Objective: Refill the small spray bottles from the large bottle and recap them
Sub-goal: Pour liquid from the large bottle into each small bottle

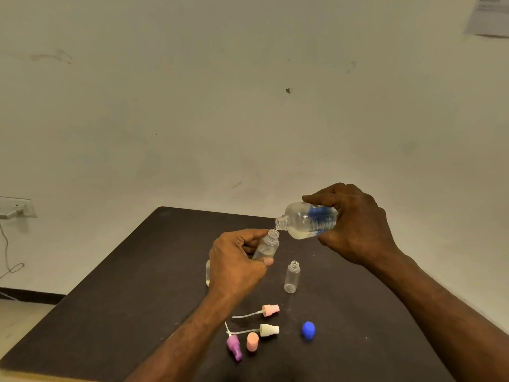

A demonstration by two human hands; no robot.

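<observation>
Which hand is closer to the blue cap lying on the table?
Probably the right. The blue cap lies by itself, nearer the person than either hand. The right hand, tilting the large bottle, and the left hand, holding a small bottle, are both well beyond it.

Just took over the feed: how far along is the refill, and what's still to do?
Done: all caps are off, the blue cap and three spray heads lying on the table. In hand: the right hand tips the large bottle into a small bottle held by the left hand. Left: the empty bottle, possibly another behind the left hand, then recapping.
</observation>
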